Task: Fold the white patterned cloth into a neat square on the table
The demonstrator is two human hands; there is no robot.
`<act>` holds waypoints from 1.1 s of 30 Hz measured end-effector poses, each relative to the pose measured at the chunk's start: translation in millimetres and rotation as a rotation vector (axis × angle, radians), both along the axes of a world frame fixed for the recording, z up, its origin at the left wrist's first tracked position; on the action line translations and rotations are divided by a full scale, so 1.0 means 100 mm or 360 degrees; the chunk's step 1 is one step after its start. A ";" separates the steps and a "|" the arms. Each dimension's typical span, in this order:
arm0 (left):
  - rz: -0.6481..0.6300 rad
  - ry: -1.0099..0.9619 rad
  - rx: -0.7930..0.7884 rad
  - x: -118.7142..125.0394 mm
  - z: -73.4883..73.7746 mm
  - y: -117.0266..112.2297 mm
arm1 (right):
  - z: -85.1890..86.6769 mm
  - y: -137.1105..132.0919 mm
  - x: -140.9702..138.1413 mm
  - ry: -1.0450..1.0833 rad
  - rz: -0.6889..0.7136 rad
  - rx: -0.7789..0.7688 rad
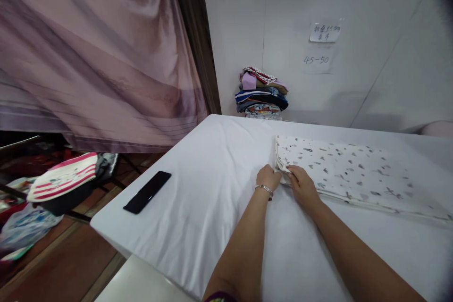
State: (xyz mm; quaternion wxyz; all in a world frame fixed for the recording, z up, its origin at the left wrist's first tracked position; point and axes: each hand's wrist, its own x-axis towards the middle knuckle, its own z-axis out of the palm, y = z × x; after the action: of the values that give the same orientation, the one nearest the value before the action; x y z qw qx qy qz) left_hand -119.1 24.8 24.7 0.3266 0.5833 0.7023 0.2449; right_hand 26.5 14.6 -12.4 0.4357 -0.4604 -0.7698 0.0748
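A white cloth [339, 165] with a grey and brown print lies folded into a long strip on the right part of the white-covered table [198, 198]. At its near left corner, my left hand [268, 178] has its fingers closed on the edge, with a bracelet at the wrist. My right hand [302, 186] pinches the same corner just to the right, thumb on top. A small flap of the fabric is lifted between the two hands. The cloth's far right end fades toward the frame's edge.
A black phone [147, 192] lies near the table's left edge. Folded clothes [262, 92] are piled beyond the back edge, against the wall. A pink curtain [116, 56] hangs at the left. Below it, a striped cloth [65, 177] and plastic bags [28, 226] sit beside the table.
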 end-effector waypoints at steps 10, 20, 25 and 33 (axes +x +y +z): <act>0.0173 -0.0877 -0.0377 -0.05 -0.06 0.08 | 0.04 -0.04 -0.05 -0.0356 0.0112 -0.0061; 0.0124 -0.0995 -0.0467 -0.11 -0.02 0.09 | 0.06 -0.06 -0.11 -0.0329 0.0060 0.0001; 0.0129 -0.0955 -0.0399 -0.10 -0.06 0.09 | 0.03 -0.05 -0.10 -0.0381 0.0079 -0.0001; 0.0069 -0.0549 -0.0236 -0.09 -0.04 0.05 | 0.05 -0.08 -0.11 -0.0422 0.0136 -0.0076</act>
State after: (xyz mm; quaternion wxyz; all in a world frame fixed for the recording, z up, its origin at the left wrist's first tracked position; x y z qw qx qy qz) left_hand -128.2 29.6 20.4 0.4788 0.4916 0.6644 0.2959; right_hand 15.6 6.9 -7.7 0.3155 -0.4434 -0.8375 0.0501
